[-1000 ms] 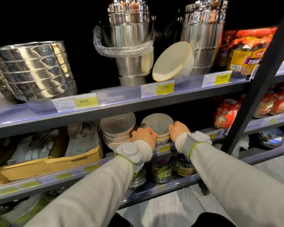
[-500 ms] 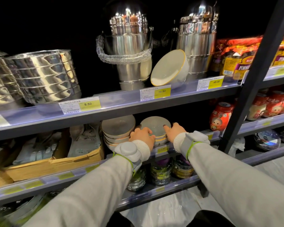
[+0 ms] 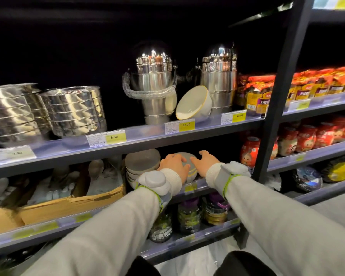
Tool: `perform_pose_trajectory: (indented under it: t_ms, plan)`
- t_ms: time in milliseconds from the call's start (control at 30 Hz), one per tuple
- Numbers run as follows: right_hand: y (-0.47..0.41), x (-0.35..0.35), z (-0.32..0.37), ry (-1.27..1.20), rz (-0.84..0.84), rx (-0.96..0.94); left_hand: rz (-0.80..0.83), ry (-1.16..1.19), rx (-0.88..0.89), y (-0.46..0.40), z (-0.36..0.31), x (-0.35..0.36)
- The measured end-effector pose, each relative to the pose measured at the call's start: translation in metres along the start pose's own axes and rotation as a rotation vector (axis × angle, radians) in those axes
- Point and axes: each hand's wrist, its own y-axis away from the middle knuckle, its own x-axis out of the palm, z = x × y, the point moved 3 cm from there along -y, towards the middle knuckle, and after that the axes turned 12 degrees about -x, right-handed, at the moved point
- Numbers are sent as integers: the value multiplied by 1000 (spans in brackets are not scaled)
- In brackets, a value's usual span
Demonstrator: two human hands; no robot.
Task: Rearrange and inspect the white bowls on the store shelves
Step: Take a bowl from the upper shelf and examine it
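Both hands reach into the middle shelf (image 3: 199,189), where two stacks of white bowls stand side by side. The left hand (image 3: 172,165) lies over the near left side of the right stack (image 3: 189,170), fingers spread across the top bowl's upturned base. The right hand (image 3: 204,163) is at the stack's right side, fingers splayed and loose — whether it touches the bowl I cannot tell. Neither hand is clamped on anything; they sit close together with the bowl's grey base showing between them.

The left stack (image 3: 141,166) stands just beside it, untouched, its bowls upside down and nested. Left of that, a cardboard tray (image 3: 72,206) holds pale packaged goods, blurred.

On the shelf above (image 3: 139,136), a single white bowl with a yellow rim (image 3: 193,102) leans tilted on its side between two shiny steel pots — the left pot (image 3: 155,90) has a clear ribbed handle, the right pot (image 3: 219,84) is partly behind the bowl. Farther left are stacks of steel basins (image 3: 72,110). Yellow price tags read 8.50 (image 3: 114,137), 39.90 (image 3: 186,125) and 45.00 (image 3: 239,115).

A dark upright post (image 3: 277,100) divides the shelving; to its right are red jars and packets (image 3: 307,136). Under the hands, the lower shelf carries glass jars (image 3: 189,216). Each wrist wears a pale band with a green strap over a light grey sleeve.
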Motion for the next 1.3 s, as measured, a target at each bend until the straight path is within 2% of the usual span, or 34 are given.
perform_pose_trajectory:
  t_ms: [367,633,933,1300]
  plan:
    - [36,-39,18,51,-39,-110,-18,35,85,37,-23,-40]
    - [40,-69,36,118,-102,-203,-184,152,137,46,-40,-86]
    - [25,-102,62,173,-207,-349,-219,178,151,22,-59,-116]
    - [-8,-123,67,211,-332,-434,-209,197,65,-25,-67,-131]
